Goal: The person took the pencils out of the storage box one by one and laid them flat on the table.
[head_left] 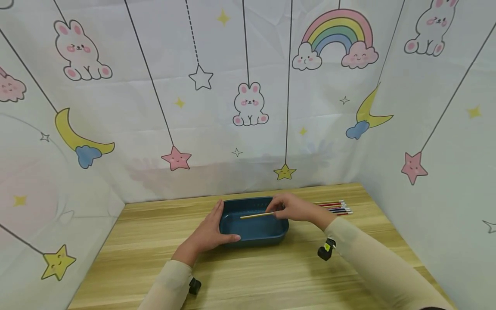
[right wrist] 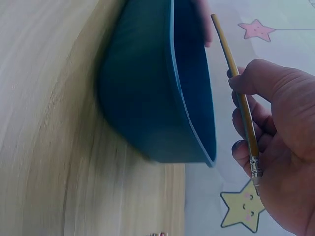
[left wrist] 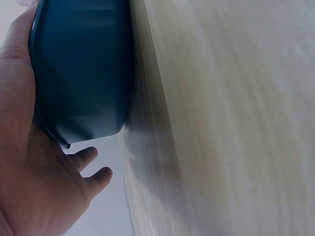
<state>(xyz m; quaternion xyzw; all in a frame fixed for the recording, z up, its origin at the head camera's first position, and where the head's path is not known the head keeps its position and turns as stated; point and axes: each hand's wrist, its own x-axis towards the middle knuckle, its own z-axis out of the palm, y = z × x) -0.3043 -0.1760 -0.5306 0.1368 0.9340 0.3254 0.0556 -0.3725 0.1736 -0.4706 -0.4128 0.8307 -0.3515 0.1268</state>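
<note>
A dark blue rectangular tray (head_left: 253,242) with raised walls sits on the wooden table. My left hand (head_left: 207,232) rests on its left end, thumb over the near rim and fingers stretched along the left side; the left wrist view shows the palm against the tray (left wrist: 83,69). My right hand (head_left: 288,207) pinches a yellow pencil (head_left: 255,215) above the tray's interior. In the right wrist view the pencil (right wrist: 229,54) runs between thumb and fingers, its metal band and eraser end toward the palm. The tray floor shows no other pencil.
Several pencils (head_left: 341,209) with white eraser ends lie side by side right of the tray, partly hidden behind my right forearm. A printed cloth (head_left: 209,172) with stars and rabbits stands behind the table and along both sides.
</note>
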